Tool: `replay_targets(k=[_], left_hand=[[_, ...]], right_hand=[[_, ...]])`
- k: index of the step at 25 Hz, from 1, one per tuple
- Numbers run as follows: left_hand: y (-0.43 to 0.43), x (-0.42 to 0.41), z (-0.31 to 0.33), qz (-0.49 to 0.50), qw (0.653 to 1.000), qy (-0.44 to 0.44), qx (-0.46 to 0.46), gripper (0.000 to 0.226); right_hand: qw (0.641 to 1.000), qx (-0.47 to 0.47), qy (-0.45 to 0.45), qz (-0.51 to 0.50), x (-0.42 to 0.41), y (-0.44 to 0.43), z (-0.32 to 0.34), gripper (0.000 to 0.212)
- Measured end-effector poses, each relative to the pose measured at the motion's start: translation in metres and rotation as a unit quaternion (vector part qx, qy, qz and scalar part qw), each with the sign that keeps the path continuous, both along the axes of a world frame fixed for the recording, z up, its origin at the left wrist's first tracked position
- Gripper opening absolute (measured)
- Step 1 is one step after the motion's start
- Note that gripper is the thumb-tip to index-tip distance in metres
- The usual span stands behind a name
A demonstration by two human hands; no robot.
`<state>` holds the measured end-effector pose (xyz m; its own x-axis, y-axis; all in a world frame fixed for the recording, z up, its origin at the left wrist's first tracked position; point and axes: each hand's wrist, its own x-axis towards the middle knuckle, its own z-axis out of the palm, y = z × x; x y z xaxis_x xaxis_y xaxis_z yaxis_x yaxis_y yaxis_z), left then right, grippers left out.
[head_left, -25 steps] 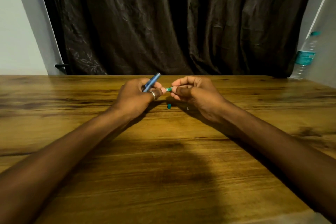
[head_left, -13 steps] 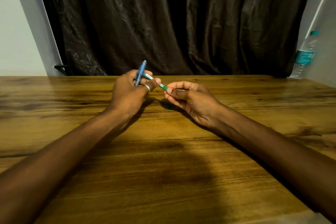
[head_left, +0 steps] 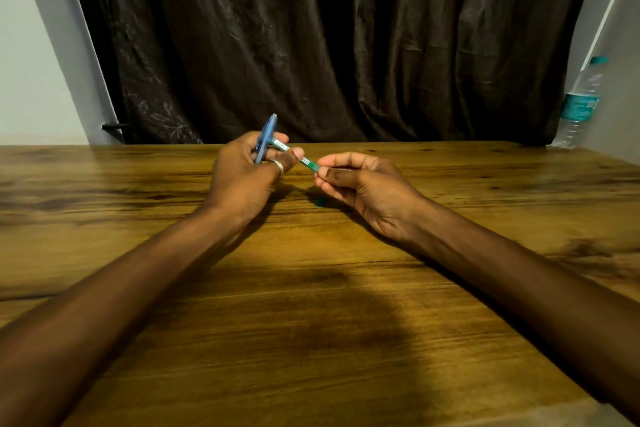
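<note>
Above the middle of the wooden table (head_left: 311, 305), my left hand (head_left: 247, 177), with a ring on its thumb, grips a blue pen barrel (head_left: 266, 135) that stands nearly upright between its fingers. The same hand also holds a thin green and white pen body (head_left: 304, 160), which slants down to the right. My right hand (head_left: 363, 185) pinches the lower right end of that green piece with thumb and forefinger. A small green bit (head_left: 320, 202) lies on the table in the shadow under my right hand.
A clear water bottle (head_left: 580, 104) with a teal label stands at the table's far right corner by the wall. A dark curtain (head_left: 329, 38) hangs behind the table's far edge.
My left hand has tilted the blue barrel from slanted to nearly upright. The green piece has come further out between the hands, and my right hand has drawn a little to the right.
</note>
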<state>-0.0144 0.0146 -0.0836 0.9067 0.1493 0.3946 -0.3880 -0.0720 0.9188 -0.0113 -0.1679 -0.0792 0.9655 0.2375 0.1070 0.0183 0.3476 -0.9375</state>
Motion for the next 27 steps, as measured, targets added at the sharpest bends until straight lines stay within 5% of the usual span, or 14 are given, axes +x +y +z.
replay_targets(k=[11, 27], left_hand=[[-0.005, -0.008, 0.004, -0.028, 0.999, 0.041, 0.005, 0.024], [0.0, -0.011, 0.002, -0.052, 0.973, 0.114, 0.195, 0.018]], right_hand=[[0.996, -0.059, -0.025, -0.069, 0.004, -0.005, 0.002, 0.014], [0.969, -0.167, -0.061, -0.174, 0.017, -0.019, 0.002, 0.013]])
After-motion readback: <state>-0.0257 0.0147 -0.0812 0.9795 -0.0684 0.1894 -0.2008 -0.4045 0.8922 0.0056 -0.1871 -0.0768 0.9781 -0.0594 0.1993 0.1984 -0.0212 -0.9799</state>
